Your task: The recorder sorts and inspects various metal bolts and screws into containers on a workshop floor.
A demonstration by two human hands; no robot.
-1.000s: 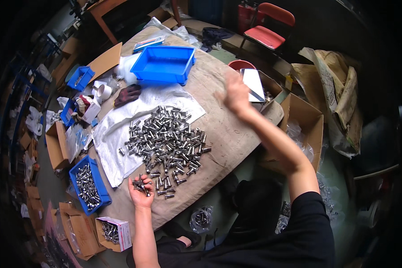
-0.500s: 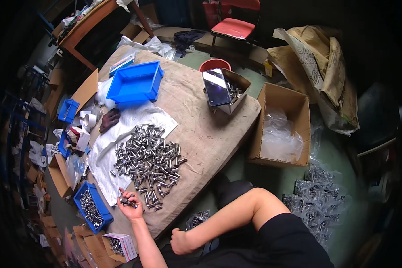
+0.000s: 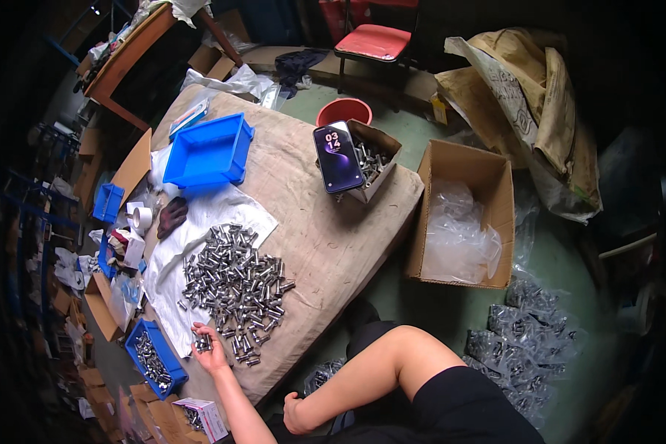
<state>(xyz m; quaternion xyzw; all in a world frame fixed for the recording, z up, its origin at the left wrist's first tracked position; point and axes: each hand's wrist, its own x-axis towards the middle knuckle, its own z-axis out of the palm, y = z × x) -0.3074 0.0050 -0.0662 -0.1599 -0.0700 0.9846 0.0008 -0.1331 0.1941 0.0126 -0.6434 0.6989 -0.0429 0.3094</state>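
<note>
From where I stand, the person's left hand (image 3: pixel 211 355) is turned palm up at the near edge of the cloth-covered table (image 3: pixel 333 240), its fingers curled round a few metal bolts (image 3: pixel 203 342); the right hand (image 3: pixel 294 414) is down by the person's lap, fingers bent, and I cannot tell whether it grips anything; the main heap of bolts (image 3: pixel 233 285) lies just beyond the left hand, partly on a white sheet (image 3: pixel 163 288) and partly on the table's cloth; a blue bin (image 3: pixel 172 355) with more bolts in it sits beside the table, left of that hand, and a white carton (image 3: pixel 213 420) of bolts is near the forearm; farther back are a dark glove (image 3: pixel 172 218) and a larger blue tray (image 3: pixel 207 152); at the table's far right a phone (image 3: pixel 339 157) leans on an open box (image 3: pixel 382 180) of metal parts, a red bucket (image 3: pixel 344 111) just behind; on the floor to the right, a cardboard box (image 3: pixel 466 159) holds clear plastic, with filled clear bags (image 3: pixel 522 333) near it.
</note>
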